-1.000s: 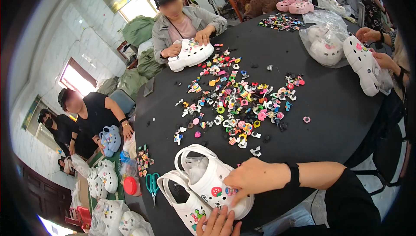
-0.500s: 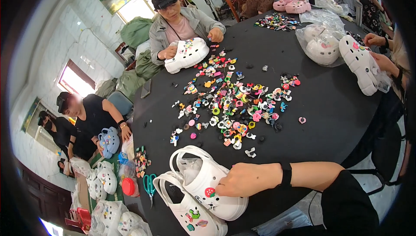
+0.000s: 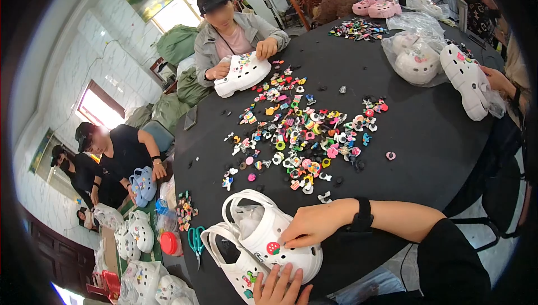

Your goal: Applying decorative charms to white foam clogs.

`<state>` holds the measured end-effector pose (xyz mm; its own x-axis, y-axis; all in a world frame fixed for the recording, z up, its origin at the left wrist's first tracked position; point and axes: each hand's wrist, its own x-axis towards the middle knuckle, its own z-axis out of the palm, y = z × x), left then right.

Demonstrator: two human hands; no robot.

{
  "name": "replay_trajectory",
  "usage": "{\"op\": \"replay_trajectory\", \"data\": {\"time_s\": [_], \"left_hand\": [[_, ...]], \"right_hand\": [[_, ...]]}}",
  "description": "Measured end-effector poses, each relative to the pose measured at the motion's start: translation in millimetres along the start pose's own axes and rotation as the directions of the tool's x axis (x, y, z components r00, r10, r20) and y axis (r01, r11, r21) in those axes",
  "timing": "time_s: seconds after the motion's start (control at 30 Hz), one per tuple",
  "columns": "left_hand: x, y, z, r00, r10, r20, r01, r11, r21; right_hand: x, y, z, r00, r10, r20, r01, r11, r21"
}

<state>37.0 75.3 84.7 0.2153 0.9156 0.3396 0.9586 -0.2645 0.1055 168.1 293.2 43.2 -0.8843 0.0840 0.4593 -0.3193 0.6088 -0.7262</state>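
Two white clogs lie side by side at the near edge of the round black table. My right hand reaches in from the right, a black band on its wrist, and presses down on the toe of the upper clog, fingers curled beside a red strawberry charm. My left hand comes up from the lower edge with fingers spread, its tips touching the lower clog, which carries a few small charms. A wide scatter of colourful charms covers the table's middle.
Across the table a person holds a white clog. At the right a person's hand holds another clog beside a plastic bag of clogs. At the left, people sit with clogs on a low green table, where green scissors lie.
My left hand dropped out of sight half a second ago and is back at the lower clog. My right hand has stayed on the upper clog.
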Motion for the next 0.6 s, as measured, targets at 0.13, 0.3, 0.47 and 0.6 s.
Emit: {"op": "replay_trajectory", "data": {"time_s": [0.13, 0.3, 0.47, 0.6], "left_hand": [[2, 1, 0, 1.0, -0.006, -0.027, 0.006, 1.0, 0.006], [4, 7, -3, 0.999, -0.02, -0.051, 0.021, 1.0, 0.014], [-9, -3, 11, 0.973, 0.046, -0.228, -0.064, 0.995, -0.075], [-8, -1, 8, 0.962, 0.041, -0.269, -0.068, 0.993, -0.092]], "right_hand": [[2, -6, -2, 1.0, -0.009, 0.013, 0.009, 1.0, -0.007], [-1, -33, 6, 0.986, 0.167, 0.002, -0.156, 0.92, -0.359], [0, -37, 4, 0.973, 0.228, -0.029, -0.209, 0.825, -0.525], [5, -35, -5, 0.953, 0.301, 0.026, -0.245, 0.821, -0.516]]}}
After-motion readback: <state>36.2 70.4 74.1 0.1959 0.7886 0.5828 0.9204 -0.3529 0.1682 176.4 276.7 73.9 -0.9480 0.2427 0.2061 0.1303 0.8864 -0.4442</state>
